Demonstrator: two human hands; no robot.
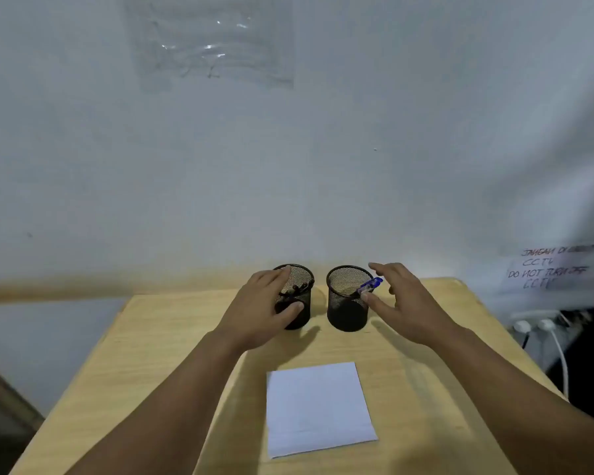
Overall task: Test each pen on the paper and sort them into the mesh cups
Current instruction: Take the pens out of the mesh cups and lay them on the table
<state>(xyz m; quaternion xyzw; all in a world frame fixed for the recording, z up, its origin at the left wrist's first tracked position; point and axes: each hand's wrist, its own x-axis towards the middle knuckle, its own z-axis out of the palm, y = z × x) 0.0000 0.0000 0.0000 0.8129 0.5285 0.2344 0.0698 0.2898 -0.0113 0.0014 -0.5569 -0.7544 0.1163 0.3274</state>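
Two black mesh cups stand side by side at the far end of the wooden table (172, 341). My left hand (261, 310) wraps round the left mesh cup (300, 303), thumb on its front, fingers over its rim; several dark pens lie inside it. The right mesh cup (347, 299) holds a blue pen (369, 286) that leans out over its right rim. My right hand (405, 303) hovers just right of that cup with fingers spread, holding nothing; its thumb tip is close to the pen. A white sheet of paper (319, 406) lies flat nearer to me.
A pale wall rises right behind the table. To the right, past the table edge, a white handwritten notice (546, 269) hangs above a power strip with white plugs and cables (542, 327).
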